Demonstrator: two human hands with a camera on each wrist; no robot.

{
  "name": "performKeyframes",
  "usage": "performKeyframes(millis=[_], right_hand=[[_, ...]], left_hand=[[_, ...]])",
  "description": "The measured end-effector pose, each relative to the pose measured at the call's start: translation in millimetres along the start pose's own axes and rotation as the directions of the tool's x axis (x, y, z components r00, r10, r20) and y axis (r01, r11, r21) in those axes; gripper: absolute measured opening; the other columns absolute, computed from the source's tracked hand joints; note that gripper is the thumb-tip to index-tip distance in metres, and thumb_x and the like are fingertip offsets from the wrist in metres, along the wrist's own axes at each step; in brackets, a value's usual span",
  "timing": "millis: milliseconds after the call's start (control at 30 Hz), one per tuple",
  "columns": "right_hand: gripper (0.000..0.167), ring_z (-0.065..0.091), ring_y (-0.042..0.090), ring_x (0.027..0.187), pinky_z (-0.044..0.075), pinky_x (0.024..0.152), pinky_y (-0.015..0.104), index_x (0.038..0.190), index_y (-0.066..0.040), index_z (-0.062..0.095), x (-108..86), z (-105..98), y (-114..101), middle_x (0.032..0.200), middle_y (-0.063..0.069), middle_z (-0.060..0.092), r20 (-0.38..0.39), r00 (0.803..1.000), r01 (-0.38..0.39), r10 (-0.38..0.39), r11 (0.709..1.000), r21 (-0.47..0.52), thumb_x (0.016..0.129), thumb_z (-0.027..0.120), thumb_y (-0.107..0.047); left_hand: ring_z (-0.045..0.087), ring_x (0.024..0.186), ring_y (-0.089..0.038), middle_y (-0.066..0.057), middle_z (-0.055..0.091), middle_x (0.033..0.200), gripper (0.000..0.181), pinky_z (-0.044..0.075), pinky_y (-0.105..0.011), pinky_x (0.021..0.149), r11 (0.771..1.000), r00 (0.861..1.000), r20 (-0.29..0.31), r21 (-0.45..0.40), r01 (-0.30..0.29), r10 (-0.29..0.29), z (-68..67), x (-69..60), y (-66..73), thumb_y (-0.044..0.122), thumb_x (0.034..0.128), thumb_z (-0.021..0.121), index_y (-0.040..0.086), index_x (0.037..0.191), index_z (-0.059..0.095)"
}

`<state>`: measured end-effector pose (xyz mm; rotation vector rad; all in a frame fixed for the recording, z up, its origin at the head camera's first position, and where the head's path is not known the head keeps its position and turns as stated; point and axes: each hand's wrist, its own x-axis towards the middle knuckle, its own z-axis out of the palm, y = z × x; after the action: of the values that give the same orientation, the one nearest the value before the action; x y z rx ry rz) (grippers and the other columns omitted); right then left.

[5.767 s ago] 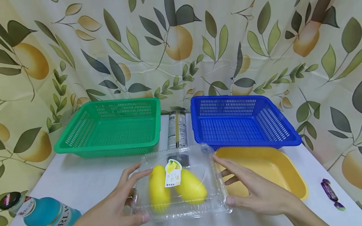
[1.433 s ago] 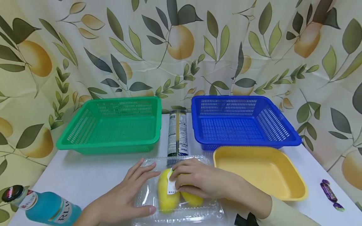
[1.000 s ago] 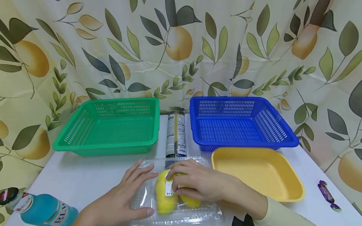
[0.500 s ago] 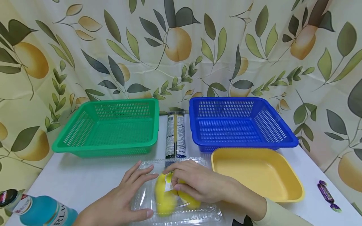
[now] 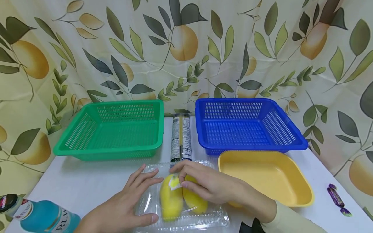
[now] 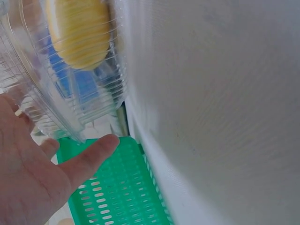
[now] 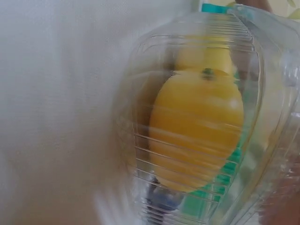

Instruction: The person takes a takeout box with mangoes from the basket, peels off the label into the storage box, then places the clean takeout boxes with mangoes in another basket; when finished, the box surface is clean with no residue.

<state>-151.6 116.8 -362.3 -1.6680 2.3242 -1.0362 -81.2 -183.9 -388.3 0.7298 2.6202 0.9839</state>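
Note:
In the head view a clear plastic clamshell box (image 5: pixel 151 199) lies on the white table with two yellow mangoes (image 5: pixel 171 204) inside. On its lid is a mango sticker (image 5: pixel 174 183), bent and partly lifted. My right hand (image 5: pixel 209 181) pinches the sticker's right edge between thumb and fingers. At the box's left side rests my left hand (image 5: pixel 125 200), fingers spread over the lid. The left wrist view has that hand (image 6: pixel 33 178) against the box (image 6: pixel 101 110). Through the box wall, the right wrist view shows a mango (image 7: pixel 197 126); the right hand's fingers are hidden there.
A green basket (image 5: pixel 110 152) stands at the back left, a blue basket (image 5: pixel 250 148) at the back right. Between them is a printed can (image 5: pixel 181 139). A yellow tray (image 5: pixel 268 181) sits right of the box. A teal bottle (image 5: pixel 49 216) lies left; a purple-wrapped candy (image 5: pixel 336 197) lies far right.
Earlier both hands held the box raised; it now lies on the table. My right hand went to the sticker, and the sticker's lower part has been pulled up. My left hand has lately stayed put.

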Motion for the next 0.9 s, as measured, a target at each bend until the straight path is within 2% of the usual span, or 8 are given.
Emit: performKeyframes(millis=[133, 267, 500, 633, 800, 900], right_hand=[[0.011, 0.054, 0.018, 0.134, 0.047, 0.111, 0.041, 0.115, -0.022, 0.054, -1.7, -3, -2, 0.145, 0.001, 0.055, -0.034, 0.998, -0.046, 0.048, 0.997, 0.060, 0.110, 0.046, -0.016], [0.011, 0.054, 0.015, 0.134, 0.048, 0.110, 0.042, 0.113, -0.026, 0.055, -5.2, -7, -6, 0.143, -0.003, 0.057, -0.056, 0.993, -0.094, 0.099, 0.991, 0.095, 0.110, 0.048, -0.017], [0.014, 0.055, 0.017, 0.132, 0.049, 0.110, 0.044, 0.111, -0.027, 0.057, -16.4, -18, -9, 0.140, -0.004, 0.059, -0.129, 0.986, -0.095, 0.104, 0.993, 0.071, 0.107, 0.054, -0.013], [0.018, 0.057, 0.016, 0.128, 0.050, 0.108, 0.041, 0.109, -0.027, 0.059, -24.2, -26, -10, 0.136, -0.006, 0.061, -0.162, 0.982, -0.094, 0.101, 0.994, 0.053, 0.104, 0.058, -0.009], [0.022, 0.060, 0.016, 0.123, 0.053, 0.103, 0.035, 0.108, -0.024, 0.061, -32.5, -33, -9, 0.131, -0.004, 0.063, -0.195, 0.978, -0.065, 0.070, 0.997, 0.034, 0.101, 0.062, -0.004], [0.025, 0.061, 0.016, 0.121, 0.054, 0.099, 0.033, 0.107, -0.023, 0.062, -37.7, -35, -8, 0.130, -0.002, 0.064, -0.220, 0.975, -0.030, 0.032, 0.999, 0.013, 0.098, 0.063, 0.001]], left_hand=[[-0.010, 0.158, -0.023, 0.010, 0.018, 0.171, 0.081, 0.033, -0.079, 0.106, 1.000, 1.000, 0.003, 0.005, 0.012, -0.012, -0.8, 0.5, 0.3, 0.062, 0.0883, 0.071, 0.039, 0.157, 0.035], [-0.009, 0.158, -0.026, 0.009, 0.018, 0.171, 0.081, 0.033, -0.079, 0.105, 1.000, 1.000, 0.000, 0.004, 0.002, -0.002, -0.5, 0.4, -0.5, 0.061, 0.0883, 0.072, 0.039, 0.157, 0.035], [-0.009, 0.159, -0.026, 0.017, 0.016, 0.170, 0.081, 0.033, -0.080, 0.105, 1.000, 1.000, 0.003, 0.001, 0.007, -0.007, -2.5, 0.2, -0.8, 0.061, 0.0885, 0.071, 0.038, 0.157, 0.035], [-0.010, 0.158, -0.024, 0.021, 0.014, 0.169, 0.081, 0.030, -0.080, 0.107, 1.000, 1.000, 0.008, -0.003, 0.018, -0.018, -3.0, 0.8, -0.3, 0.062, 0.0887, 0.071, 0.040, 0.157, 0.035], [-0.011, 0.158, -0.021, 0.023, 0.013, 0.168, 0.082, 0.030, -0.080, 0.107, 1.000, 1.000, 0.007, 0.002, 0.028, -0.028, -1.3, 0.9, -0.1, 0.064, 0.0873, 0.071, 0.040, 0.157, 0.035], [-0.011, 0.158, -0.022, 0.019, 0.015, 0.169, 0.082, 0.031, -0.080, 0.106, 1.000, 1.000, 0.008, -0.001, 0.028, -0.028, -0.1, 0.0, 0.0, 0.064, 0.0872, 0.071, 0.039, 0.157, 0.036]])
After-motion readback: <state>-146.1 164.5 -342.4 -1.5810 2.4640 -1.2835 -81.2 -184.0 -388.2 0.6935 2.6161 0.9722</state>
